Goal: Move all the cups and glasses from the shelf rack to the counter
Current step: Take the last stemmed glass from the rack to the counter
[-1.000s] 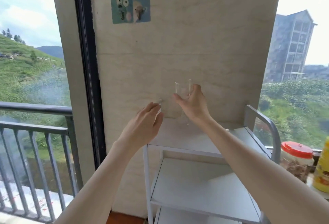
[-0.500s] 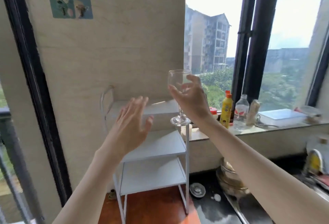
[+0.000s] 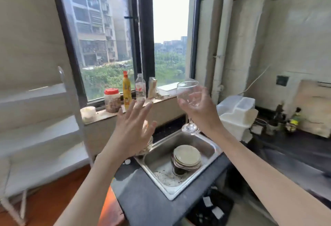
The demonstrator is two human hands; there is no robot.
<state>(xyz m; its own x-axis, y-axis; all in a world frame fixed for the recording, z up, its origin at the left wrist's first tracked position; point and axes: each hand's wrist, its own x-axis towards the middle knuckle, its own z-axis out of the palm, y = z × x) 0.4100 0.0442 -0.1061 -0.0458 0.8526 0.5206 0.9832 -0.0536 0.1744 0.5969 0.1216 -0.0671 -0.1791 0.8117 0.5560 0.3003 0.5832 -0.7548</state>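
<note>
1. Empty, the left hand [image 3: 133, 132] has its grip wide open, fingers spread and palm facing forward, raised in front of the window ledge and above the near left corner of the sink [image 3: 211, 155].
2. At the far left stands the white shelf rack [image 3: 41, 121], blurred; the tiers I can see hold no cups or glasses.
3. On the window ledge [image 3: 100, 114] behind the left hand sit a white lidded tub [image 3: 87, 113], a red-lidded jar [image 3: 112, 100], a yellow bottle [image 3: 127, 91], a clear bottle [image 3: 140, 87] and a crumpled packet [image 3: 152, 87].
4. Just below the left hand, a glass jar [image 3: 149, 143] stands at the sink's edge, partly hidden by the palm.
5. The steel sink is set into the dark bench [image 3: 143, 195] and holds a stack of plates [image 3: 187, 157] on top of a dark bowl.
6. The right hand [image 3: 200, 111] has its grip closed round the bowl of a clear wine glass [image 3: 187, 91], fingers showing through the glass; the glass is upright in the air, its foot hanging above the far rim of the sink, touching nothing else.
7. Right of that hand, a white plastic container [image 3: 236, 112] sits on the bench, with small bottles [image 3: 293, 120] beyond it against the wall.
</note>
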